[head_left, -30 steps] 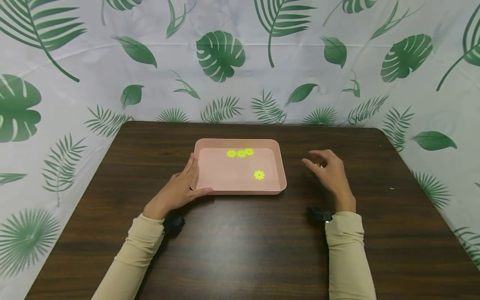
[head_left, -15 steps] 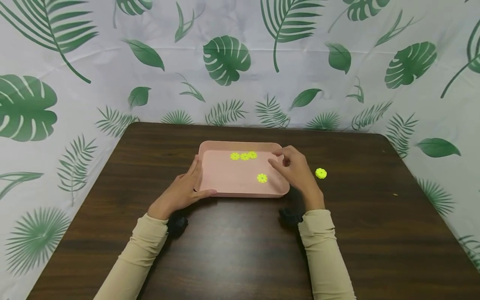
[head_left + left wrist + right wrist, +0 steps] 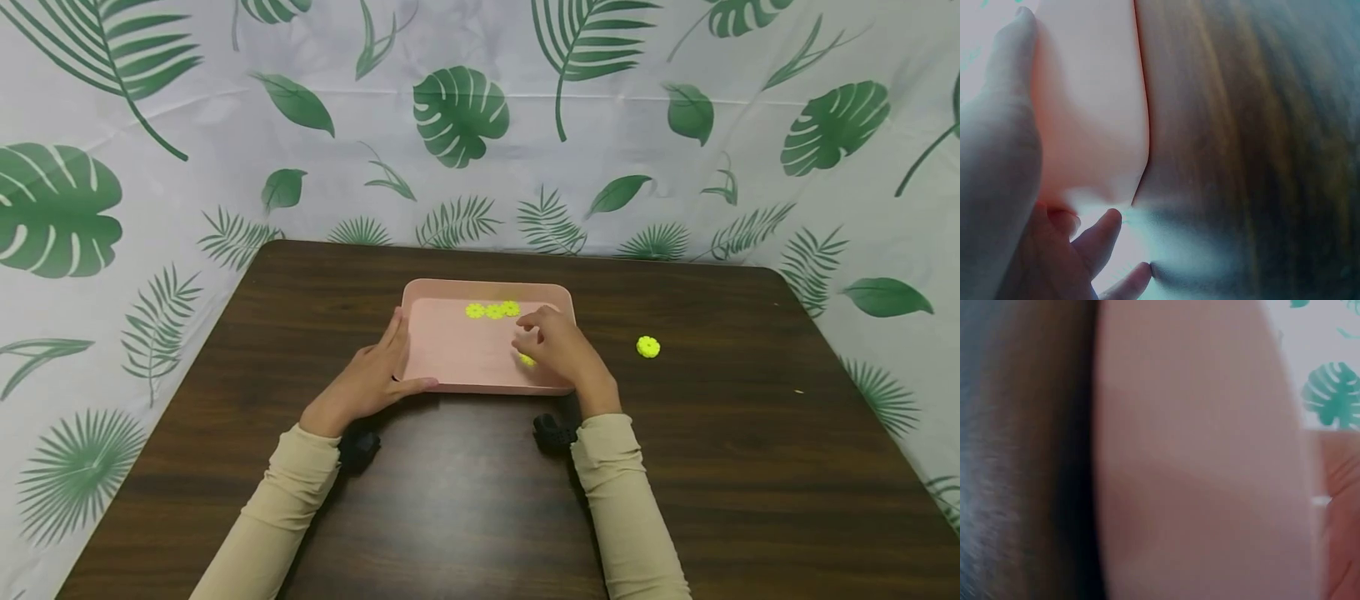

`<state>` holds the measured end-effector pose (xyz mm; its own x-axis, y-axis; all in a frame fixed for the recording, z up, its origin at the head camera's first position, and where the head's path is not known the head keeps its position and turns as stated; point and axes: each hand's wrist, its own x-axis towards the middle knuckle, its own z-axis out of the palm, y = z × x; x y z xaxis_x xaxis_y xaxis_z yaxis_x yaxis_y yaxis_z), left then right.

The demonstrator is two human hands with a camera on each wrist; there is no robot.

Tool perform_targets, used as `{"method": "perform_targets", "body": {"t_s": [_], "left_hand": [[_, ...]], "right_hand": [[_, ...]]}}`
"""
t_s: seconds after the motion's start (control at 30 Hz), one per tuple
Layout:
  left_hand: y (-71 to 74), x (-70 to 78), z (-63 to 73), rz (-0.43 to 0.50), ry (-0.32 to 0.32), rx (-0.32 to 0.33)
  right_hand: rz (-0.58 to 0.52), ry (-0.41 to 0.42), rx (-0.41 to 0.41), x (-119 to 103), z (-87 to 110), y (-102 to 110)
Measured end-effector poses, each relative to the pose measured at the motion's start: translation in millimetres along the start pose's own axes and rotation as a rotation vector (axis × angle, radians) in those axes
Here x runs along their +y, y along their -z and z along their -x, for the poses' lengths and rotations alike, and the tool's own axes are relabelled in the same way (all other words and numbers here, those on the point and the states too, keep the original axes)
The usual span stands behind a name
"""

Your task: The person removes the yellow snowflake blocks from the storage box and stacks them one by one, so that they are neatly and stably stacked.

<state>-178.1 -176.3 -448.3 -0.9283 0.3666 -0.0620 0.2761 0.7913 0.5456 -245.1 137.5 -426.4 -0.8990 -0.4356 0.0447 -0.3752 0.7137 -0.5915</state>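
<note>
My left hand (image 3: 360,387) rests against the near left corner of a shallow pink tray (image 3: 450,388), fingers straight along its left wall and thumb along the front wall. In the left wrist view, the thumb (image 3: 1007,81) lies against the tray's pale wall. My right hand (image 3: 566,354) hovers over the tray's right part with bent fingers spread apart. I see nothing between its thumb and index finger. Below them lies a notched yellow disc (image 3: 527,361), partly hidden by the hand. Three similar yellow discs (image 3: 494,312) lie in a row near the tray's back wall.
A small stack of yellow discs (image 3: 648,347) sits on the dark wooden table (image 3: 720,467), right of the tray. A tiny pale speck (image 3: 798,392) lies farther right. Behind the table hangs a leaf-patterned cloth (image 3: 337,183).
My right hand has moved left from above the disc stack, across the tray's right wall, to above the single disc inside. The left hand stays at the tray's corner. The view shifts slightly.
</note>
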Motion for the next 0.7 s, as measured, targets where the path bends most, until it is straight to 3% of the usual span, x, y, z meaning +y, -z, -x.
{"method": "perform_targets", "body": {"t_s": [0.17,0.33,0.53,0.7], "left_hand": [[1.7,1.5,-1.0,0.002,0.007,-0.002],[0.9,1.6,-0.4,-0.002,0.007,-0.002],[-0.4,1.4,0.0,-0.007,0.002,0.003],[-0.1,1.4,-0.4,-0.005,0.003,0.008]], "right_hand": [[0.023,-0.129,-0.105,-2.2,4.9,10.2],[0.029,-0.197,-0.162,-2.2,8.1,10.4],[0.033,-0.237,-0.151,-1.3,8.5,7.7],[0.057,-0.202,-0.155,-1.2,7.6,6.4]]}}
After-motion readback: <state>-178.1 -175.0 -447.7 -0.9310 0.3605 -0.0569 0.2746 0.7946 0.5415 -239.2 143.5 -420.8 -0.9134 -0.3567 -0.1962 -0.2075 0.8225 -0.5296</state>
